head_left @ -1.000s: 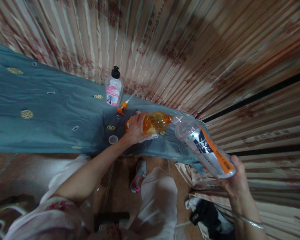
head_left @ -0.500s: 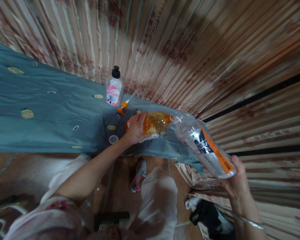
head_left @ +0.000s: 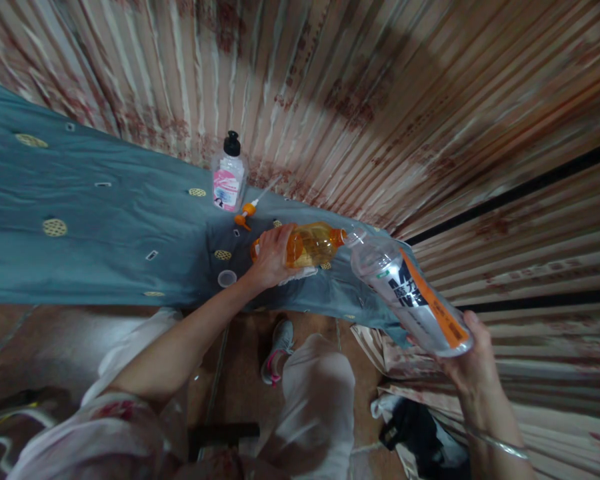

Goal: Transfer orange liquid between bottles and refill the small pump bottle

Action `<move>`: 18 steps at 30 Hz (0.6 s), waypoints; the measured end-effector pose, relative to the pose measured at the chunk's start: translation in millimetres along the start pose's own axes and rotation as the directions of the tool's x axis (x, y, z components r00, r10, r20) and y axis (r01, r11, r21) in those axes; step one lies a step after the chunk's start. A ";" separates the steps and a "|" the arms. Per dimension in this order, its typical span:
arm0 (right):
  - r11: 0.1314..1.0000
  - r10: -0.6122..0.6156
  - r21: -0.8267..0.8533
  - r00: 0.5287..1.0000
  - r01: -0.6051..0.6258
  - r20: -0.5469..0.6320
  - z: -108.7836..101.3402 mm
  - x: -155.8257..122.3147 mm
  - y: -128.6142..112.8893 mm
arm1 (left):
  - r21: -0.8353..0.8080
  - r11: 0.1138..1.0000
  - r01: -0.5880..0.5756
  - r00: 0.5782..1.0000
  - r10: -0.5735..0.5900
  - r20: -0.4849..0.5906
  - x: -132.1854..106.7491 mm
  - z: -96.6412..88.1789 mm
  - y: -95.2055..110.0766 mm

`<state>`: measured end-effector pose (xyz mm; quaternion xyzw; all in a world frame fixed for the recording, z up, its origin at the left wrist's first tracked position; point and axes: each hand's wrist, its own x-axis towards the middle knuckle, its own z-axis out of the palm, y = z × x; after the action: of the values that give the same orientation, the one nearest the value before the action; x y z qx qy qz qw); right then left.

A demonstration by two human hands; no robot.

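Note:
My left hand (head_left: 273, 257) is closed around the lower part of an orange see-through bottle (head_left: 317, 245), which lies tilted over with its neck to the right. My right hand (head_left: 467, 357) grips the base of a large clear plastic bottle (head_left: 413, 293) with a silver and orange label. The two open mouths meet, or nearly so; whether they touch I cannot tell. An orange pump head (head_left: 246, 215) with a thin tube lies behind my left hand. Close by stands a clear bottle with a pink label and black cap (head_left: 229, 177). A small round clear lid (head_left: 227, 279) rests near the front edge.
Teal patterned cloth (head_left: 105, 247) covers the narrow surface. A pleated floral curtain (head_left: 290, 87) hangs behind it and on the right, crossed by dark bars. Something white (head_left: 300, 275) lies under the orange bottle. On the floor at lower right is a dark bundle (head_left: 420, 433).

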<state>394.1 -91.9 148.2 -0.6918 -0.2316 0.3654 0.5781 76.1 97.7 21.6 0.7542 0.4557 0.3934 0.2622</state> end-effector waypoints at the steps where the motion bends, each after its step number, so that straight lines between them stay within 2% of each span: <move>1: 1.000 0.003 -0.005 1.000 -0.003 0.001 -0.2 0.2 0.3 | 0.005 1.000 0.002 1.000 -0.002 0.001 0.1 -0.2 0.5; 8: 0.999 -0.047 0.003 0.995 0.047 0.088 -2.2 0.4 2.1 | 0.000 1.000 0.006 1.000 -0.006 -0.006 0.2 -0.4 0.8; 13: 0.999 -0.041 0.000 0.997 0.041 0.067 -0.3 -0.9 0.9 | 0.007 1.000 0.009 1.000 -0.009 0.008 0.1 -1.1 0.9; 18: 0.998 -0.058 -0.003 0.992 0.059 0.113 -3.8 1.8 3.2 | -0.003 1.000 0.005 1.000 -0.005 0.000 -0.3 -1.4 1.2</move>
<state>397.9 -93.7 144.9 -0.6649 -0.2851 0.3860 0.5724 75.4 97.0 23.1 0.7525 0.4569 0.3938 0.2643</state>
